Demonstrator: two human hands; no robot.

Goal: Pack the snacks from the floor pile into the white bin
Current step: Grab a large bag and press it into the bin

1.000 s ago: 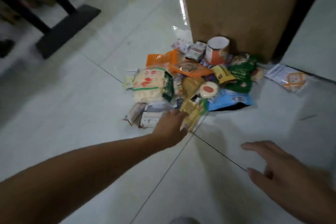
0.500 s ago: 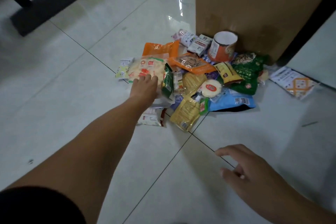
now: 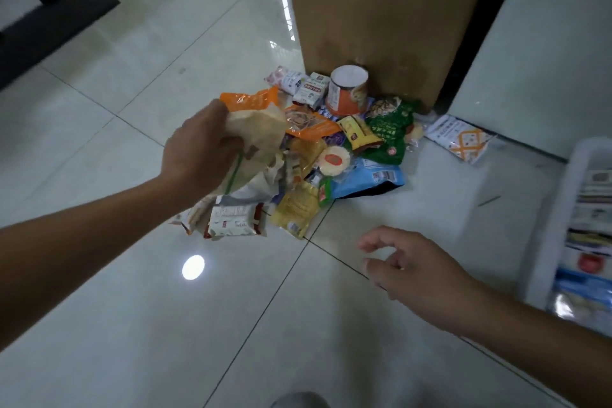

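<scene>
Roughly midway: we're clamping our left hand (image 3: 202,152) on a pale bag (image 3: 256,139), lifting it at 10 o'clock over the pile (image 3: 331,156). Our right hand (image 3: 420,270) is hovering loose, empty. Bin (image 3: 543,242) at 3 o'clock is holding several packs; most snacks are waiting.

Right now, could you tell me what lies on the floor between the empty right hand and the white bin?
In the head view, only bare floor tile separates the right hand from the white bin.
</scene>
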